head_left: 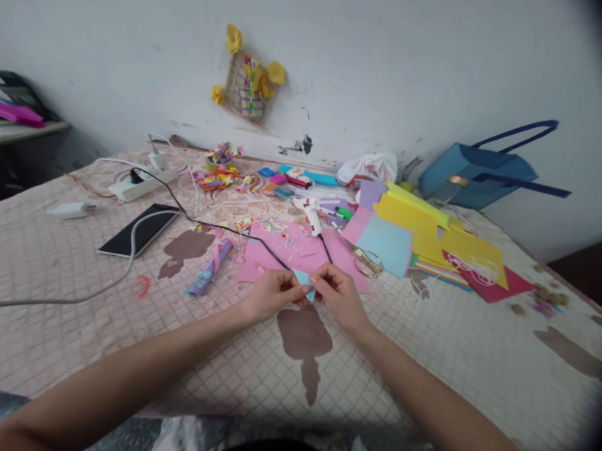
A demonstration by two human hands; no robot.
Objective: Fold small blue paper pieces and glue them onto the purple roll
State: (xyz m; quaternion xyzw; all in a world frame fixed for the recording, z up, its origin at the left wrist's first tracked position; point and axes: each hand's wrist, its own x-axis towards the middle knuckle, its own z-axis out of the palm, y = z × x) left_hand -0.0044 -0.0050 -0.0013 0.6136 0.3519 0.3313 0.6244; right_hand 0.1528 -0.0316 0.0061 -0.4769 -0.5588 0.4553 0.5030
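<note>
A small piece of light blue paper (pixel 303 277) is pinched between my two hands over the front edge of a pink sheet (pixel 260 253). My left hand (pixel 277 294) grips its left side with thumb and fingers closed. On the other side, my right hand (pixel 337 290) pinches it with thumb and forefinger. The fingers cover part of the paper, so its full shape is hidden. Just beyond the hands lies a white glue gun (pixel 311 218) with a black cord. Gold-handled scissors (pixel 368 262) rest to the right, and a rolled purple paper tube with blue flowers (pixel 210 269) lies left.
Coloured paper sheets (pixel 411 220) are piled at the right with white string (pixel 473 267) on top. A black tablet (pixel 140 232), white cables and a power strip (pixel 142 185) occupy the left. Paper scraps (pixel 275 232) litter the middle. A blue bag (pixel 475 173) stands at the back right.
</note>
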